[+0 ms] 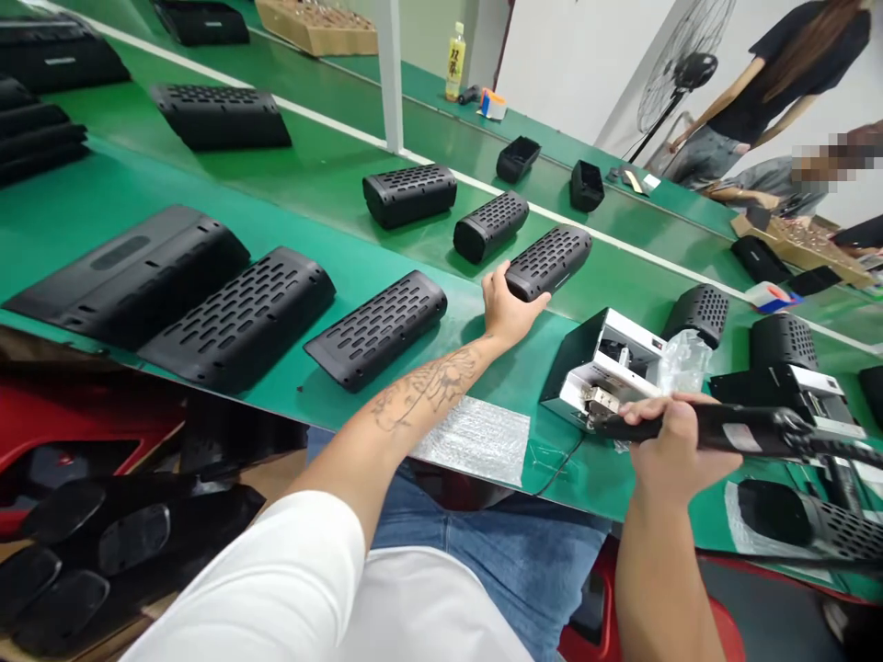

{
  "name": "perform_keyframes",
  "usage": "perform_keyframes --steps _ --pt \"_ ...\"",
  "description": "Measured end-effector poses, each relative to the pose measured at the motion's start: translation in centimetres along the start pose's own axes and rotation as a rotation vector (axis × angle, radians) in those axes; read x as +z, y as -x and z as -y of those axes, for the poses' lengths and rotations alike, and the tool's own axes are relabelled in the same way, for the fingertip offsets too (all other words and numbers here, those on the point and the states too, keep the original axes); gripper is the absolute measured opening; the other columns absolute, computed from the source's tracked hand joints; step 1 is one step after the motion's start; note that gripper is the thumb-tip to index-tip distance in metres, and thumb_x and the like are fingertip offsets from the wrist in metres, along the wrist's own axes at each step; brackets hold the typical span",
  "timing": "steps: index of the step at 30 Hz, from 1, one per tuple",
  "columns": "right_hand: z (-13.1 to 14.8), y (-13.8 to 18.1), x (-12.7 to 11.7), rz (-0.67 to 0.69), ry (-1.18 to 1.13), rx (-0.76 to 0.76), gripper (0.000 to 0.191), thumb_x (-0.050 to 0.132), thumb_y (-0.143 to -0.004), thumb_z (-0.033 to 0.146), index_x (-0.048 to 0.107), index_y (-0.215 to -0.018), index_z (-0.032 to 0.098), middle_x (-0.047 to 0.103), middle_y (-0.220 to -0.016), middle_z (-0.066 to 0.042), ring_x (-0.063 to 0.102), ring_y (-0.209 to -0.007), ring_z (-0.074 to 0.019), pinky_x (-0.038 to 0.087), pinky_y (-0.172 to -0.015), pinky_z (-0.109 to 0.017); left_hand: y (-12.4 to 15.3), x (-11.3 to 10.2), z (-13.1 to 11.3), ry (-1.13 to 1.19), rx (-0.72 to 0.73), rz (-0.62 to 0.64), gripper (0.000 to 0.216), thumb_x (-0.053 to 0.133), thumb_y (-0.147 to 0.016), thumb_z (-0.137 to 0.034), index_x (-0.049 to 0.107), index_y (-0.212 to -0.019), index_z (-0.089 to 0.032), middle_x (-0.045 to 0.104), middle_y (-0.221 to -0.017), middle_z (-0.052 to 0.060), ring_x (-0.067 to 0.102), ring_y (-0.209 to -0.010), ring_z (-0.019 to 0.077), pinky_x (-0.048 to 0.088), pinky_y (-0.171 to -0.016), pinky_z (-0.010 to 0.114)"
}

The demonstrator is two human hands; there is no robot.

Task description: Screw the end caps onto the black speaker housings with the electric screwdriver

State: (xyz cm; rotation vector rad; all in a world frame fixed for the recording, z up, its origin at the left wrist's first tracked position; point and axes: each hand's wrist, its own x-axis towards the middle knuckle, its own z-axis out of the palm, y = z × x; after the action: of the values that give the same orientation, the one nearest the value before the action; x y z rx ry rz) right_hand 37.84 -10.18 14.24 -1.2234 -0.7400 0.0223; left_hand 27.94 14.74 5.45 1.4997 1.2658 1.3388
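My left hand reaches out over the green belt and grips the near end of a black perforated speaker shell. My right hand is closed round a black electric screwdriver, whose tip rests at a metal bracket on a white and black box unit lying on the bench. Crumpled clear plastic sits behind that unit. More black perforated shells lie in a row to the left of my left arm.
Several black housings ride the belt and bench. A sheet of bubble wrap lies at the bench edge. Black parts are stacked low left. A bottle, a fan and other people are at the far side.
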Motion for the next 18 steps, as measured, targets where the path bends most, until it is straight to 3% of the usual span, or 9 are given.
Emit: perform_keyframes --steps 4,9,14,16,18 --pt "-0.1 -1.2 -0.8 -0.057 -0.068 -0.129 0.017 0.082 -0.083 0.035 0.070 -0.092 0.028 0.068 -0.062 0.009 0.059 -0.045 -0.0180 0.064 -0.051 -0.041 -3.8 6.3 -0.4 -0.058 0.002 0.020 0.102 0.107 -0.090 -0.025 0.050 -0.174 -0.022 0.054 -0.174 0.024 0.055 -0.170 0.0377 0.042 -0.148 0.050" --pt "-0.6 -2.5 0.0 0.102 -0.052 -0.053 0.019 0.088 -0.086 0.033 0.070 -0.084 0.027 0.070 -0.063 0.006 0.064 -0.046 -0.0190 0.065 -0.052 -0.041 -5.6 10.9 0.7 -0.161 -0.016 0.092 0.100 0.104 -0.093 -0.030 0.050 -0.177 -0.021 0.052 -0.177 0.025 0.053 -0.172 0.0398 0.039 -0.148 0.050" --pt "0.1 -2.0 0.3 0.227 -0.076 0.009 0.030 0.097 -0.089 0.040 0.072 -0.085 0.024 0.070 -0.063 0.006 0.067 -0.048 -0.0175 0.068 -0.057 -0.039 -5.2 10.4 2.5 -0.317 0.131 0.241 0.089 0.090 -0.104 -0.046 0.051 -0.179 -0.017 0.049 -0.185 0.029 0.045 -0.180 0.0448 0.022 -0.155 0.065" --pt "0.4 -1.6 -0.1 0.249 -0.102 0.059 0.027 0.097 -0.091 0.038 0.074 -0.088 0.023 0.072 -0.065 0.005 0.068 -0.050 -0.0170 0.068 -0.058 -0.038 -6.4 9.0 2.7 -0.335 0.221 0.195 0.081 0.081 -0.108 -0.045 0.053 -0.178 -0.017 0.044 -0.190 0.029 0.037 -0.185 0.0436 0.013 -0.156 0.068" --pt "0.4 -1.1 -0.8 0.259 -0.115 0.105 0.022 0.096 -0.091 0.034 0.077 -0.091 0.023 0.073 -0.066 0.004 0.070 -0.051 -0.0176 0.069 -0.058 -0.039 -8.7 7.2 2.6 -0.352 0.262 0.063 0.080 0.081 -0.106 -0.040 0.052 -0.178 -0.016 0.038 -0.195 0.028 0.027 -0.190 0.0421 0.008 -0.157 0.068"
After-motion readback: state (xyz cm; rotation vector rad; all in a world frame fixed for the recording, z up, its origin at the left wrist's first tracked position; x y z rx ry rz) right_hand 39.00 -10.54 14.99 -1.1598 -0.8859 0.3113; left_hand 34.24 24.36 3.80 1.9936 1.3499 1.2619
